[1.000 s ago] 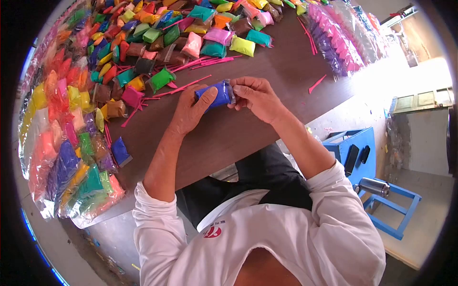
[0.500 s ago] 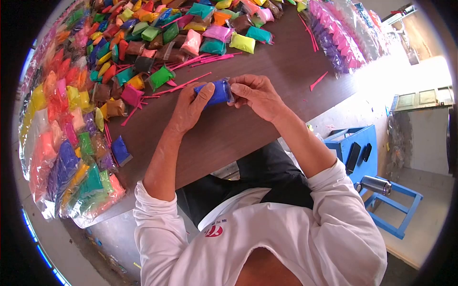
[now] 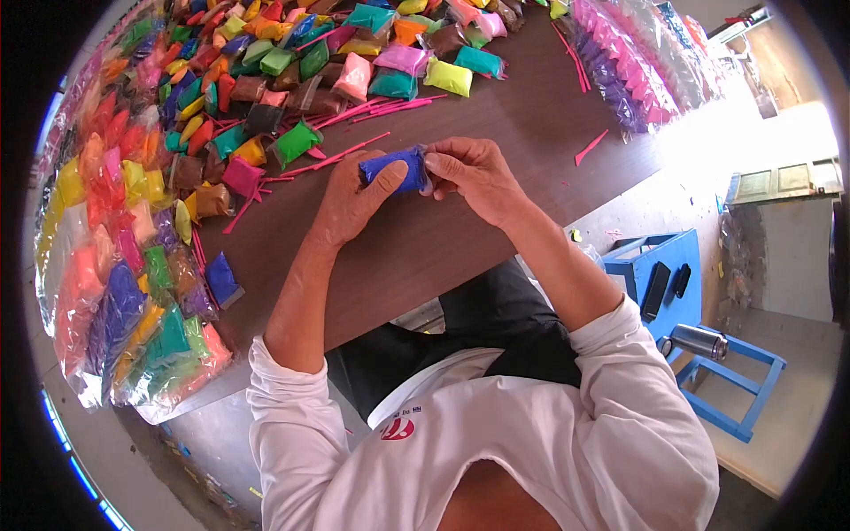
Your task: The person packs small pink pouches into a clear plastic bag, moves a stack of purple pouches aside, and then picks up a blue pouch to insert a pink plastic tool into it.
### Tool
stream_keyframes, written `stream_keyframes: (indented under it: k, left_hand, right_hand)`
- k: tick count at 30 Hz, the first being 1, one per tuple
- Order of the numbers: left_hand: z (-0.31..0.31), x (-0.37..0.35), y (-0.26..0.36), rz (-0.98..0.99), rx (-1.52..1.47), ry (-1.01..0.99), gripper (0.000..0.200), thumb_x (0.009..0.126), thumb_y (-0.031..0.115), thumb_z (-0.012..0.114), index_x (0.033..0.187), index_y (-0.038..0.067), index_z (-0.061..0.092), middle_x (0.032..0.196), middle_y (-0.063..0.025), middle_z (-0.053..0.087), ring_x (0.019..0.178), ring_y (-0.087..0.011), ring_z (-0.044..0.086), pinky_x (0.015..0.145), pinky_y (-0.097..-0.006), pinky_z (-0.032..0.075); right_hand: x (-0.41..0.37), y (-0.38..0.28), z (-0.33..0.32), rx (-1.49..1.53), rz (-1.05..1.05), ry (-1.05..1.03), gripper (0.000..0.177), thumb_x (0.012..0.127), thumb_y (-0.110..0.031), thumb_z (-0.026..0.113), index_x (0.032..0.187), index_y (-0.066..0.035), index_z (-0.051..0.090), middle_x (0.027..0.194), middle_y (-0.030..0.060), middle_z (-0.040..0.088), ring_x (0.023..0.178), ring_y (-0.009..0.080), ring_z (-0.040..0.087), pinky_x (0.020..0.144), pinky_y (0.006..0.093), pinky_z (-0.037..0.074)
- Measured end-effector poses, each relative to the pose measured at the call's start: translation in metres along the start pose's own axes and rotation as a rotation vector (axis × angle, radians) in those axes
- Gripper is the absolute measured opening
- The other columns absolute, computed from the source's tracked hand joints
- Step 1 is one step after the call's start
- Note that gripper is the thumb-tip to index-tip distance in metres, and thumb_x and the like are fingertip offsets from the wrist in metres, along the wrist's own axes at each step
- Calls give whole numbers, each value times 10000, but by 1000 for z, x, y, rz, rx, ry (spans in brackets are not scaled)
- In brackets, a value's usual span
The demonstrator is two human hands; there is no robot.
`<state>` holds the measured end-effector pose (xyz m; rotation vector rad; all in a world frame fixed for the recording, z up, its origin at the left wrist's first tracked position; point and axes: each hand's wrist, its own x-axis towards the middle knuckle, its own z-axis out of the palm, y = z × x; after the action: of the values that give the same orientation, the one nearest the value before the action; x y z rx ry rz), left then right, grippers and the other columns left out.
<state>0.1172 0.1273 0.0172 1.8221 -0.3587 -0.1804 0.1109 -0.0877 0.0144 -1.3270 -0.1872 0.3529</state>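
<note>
Above the brown table, my left hand [image 3: 356, 196] is wrapped round a small blue packet [image 3: 403, 168] in clear plastic, its thumb lying across the front. My right hand [image 3: 471, 175] pinches the clear wrapper at the packet's right end between thumb and fingers. The packet's far side is hidden by my fingers. Beyond my left hand lie a green packet [image 3: 297, 143] and thin pink plastic sticks [image 3: 341, 157].
Many coloured packets are heaped on the table [image 3: 425, 257] at the left and back. Long bags of purple and pink pieces [image 3: 633, 80] lie at the back right. A blue stool [image 3: 664, 274] at the right bears black objects; a metal flask [image 3: 699, 342] lies nearby.
My left thumb has shifted slightly right across the blue packet, and the packet is tilted a little differently. My right hand keeps its pinch at the same end.
</note>
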Motion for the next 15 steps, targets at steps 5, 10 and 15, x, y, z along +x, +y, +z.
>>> stream_keyframes:
  k: [5, 10, 15]
  left_hand:
    - [1, -1, 1, 13, 34, 24, 512, 859, 530, 668, 751, 34, 600, 685, -20, 489, 664, -133, 446, 605, -300, 375]
    - [0, 0, 5, -28, 23, 2, 513, 868, 531, 659, 733, 41, 593, 675, -15, 478, 653, -126, 436, 595, -298, 365]
    - [1, 0, -1, -29, 9, 9, 502, 875, 523, 656, 731, 47, 583, 671, 1, 460, 643, -119, 421, 575, -290, 356]
  right_hand:
    - [-1, 1, 0, -7, -10, 4, 307, 928, -229, 663, 1084, 35, 663, 847, 85, 680, 746, 123, 652, 659, 234, 551]
    - [-1, 2, 0, 12, -35, -14, 326, 908, -217, 689, 1098, 46, 661, 852, 87, 682, 752, 120, 652, 658, 232, 547]
    - [-2, 0, 1, -9, -54, -4, 305, 913, -199, 682, 1103, 39, 665, 859, 92, 685, 754, 121, 653, 661, 234, 547]
